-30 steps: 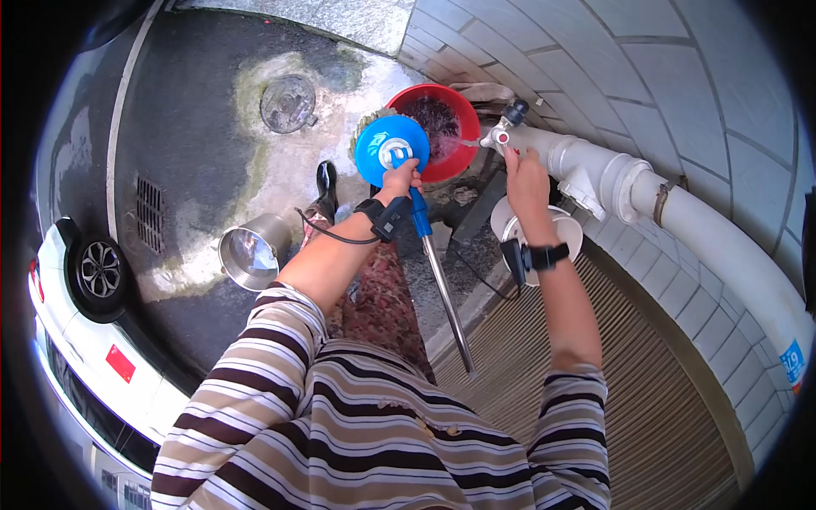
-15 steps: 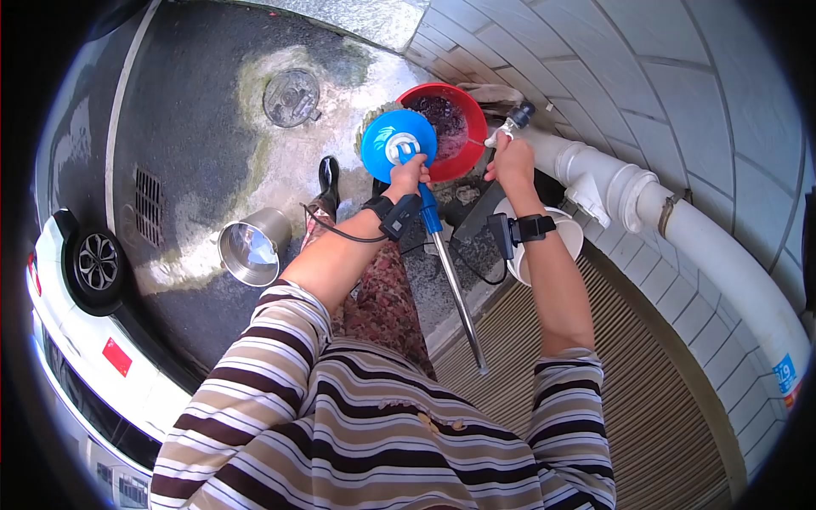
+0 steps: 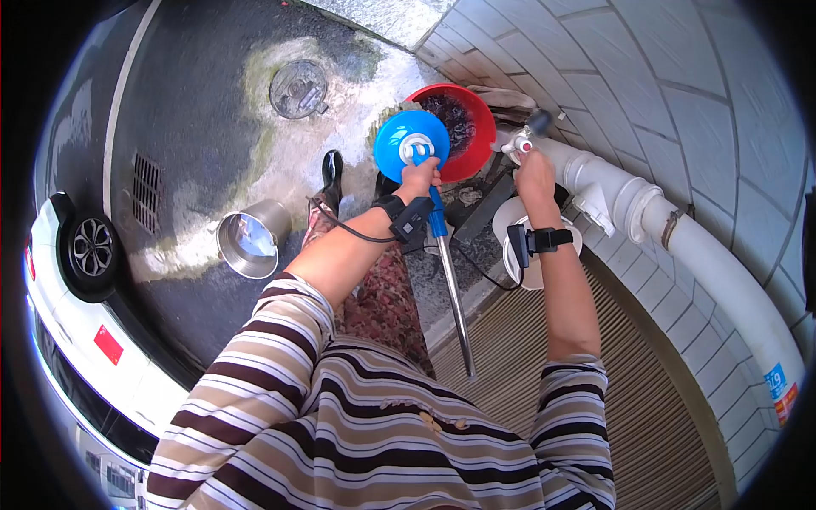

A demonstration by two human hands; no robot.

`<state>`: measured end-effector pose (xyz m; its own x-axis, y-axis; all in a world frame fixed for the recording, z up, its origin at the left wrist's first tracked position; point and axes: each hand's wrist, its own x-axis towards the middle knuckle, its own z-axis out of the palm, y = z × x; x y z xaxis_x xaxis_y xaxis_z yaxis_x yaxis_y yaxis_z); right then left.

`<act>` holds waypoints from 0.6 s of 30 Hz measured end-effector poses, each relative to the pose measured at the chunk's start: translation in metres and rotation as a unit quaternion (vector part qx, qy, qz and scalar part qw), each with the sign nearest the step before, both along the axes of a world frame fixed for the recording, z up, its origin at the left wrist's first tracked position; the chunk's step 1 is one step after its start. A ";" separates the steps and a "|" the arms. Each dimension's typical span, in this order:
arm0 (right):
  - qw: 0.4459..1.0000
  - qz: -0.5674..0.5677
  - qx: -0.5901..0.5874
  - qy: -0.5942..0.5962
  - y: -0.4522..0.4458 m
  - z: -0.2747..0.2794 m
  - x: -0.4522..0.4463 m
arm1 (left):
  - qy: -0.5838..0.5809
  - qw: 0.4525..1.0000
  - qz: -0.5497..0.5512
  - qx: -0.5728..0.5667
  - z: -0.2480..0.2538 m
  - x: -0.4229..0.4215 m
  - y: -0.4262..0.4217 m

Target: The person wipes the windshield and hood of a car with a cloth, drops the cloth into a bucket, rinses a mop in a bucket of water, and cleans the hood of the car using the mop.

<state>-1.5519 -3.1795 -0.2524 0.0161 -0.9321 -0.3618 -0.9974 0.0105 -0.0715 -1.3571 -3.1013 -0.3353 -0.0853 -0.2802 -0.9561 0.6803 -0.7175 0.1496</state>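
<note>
My left hand [image 3: 421, 177] is wrapped around a mop [image 3: 437, 223] just below its round blue head, with the metal pole slanting down toward my body. The blue head with its white hub tilts up and overlaps the left rim of a red basin [image 3: 486, 146]. Dark water or contents show inside the basin; the mop's underside is hidden. At the wall pipe, my right hand [image 3: 535, 177] is closed at a tap [image 3: 520, 146] with a red-centred knob, its fingertips partly hidden.
A metal bucket [image 3: 280, 223] lies tilted on the ground at left. White buckets [image 3: 571, 234] stand under my right forearm. A thick white pipe [image 3: 680, 229] runs along the tiled wall [image 3: 578, 51]. A white car [image 3: 76, 314] is parked at left. Ridged matting [image 3: 595, 391] lies at right.
The thin stream from the tap into the basin no longer shows, and the water looks calmer. My right hand has shifted slightly at the tap. The mop stays in my left hand.
</note>
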 end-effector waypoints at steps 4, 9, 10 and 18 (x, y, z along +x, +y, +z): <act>1.000 0.010 0.014 0.024 -0.001 0.009 -0.005 | 0.042 0.999 -0.011 0.010 -0.004 -0.001 0.002; 0.990 -0.129 -0.014 0.062 0.018 0.039 0.013 | 0.050 0.998 -0.040 -0.010 0.005 -0.005 0.005; 0.989 -0.142 -0.007 0.050 0.028 0.047 0.019 | 0.049 0.998 -0.029 -0.019 0.007 -0.007 0.007; 0.812 -0.365 0.282 -0.358 0.077 0.036 0.065 | 0.087 0.989 -0.032 -0.119 0.033 -0.026 0.024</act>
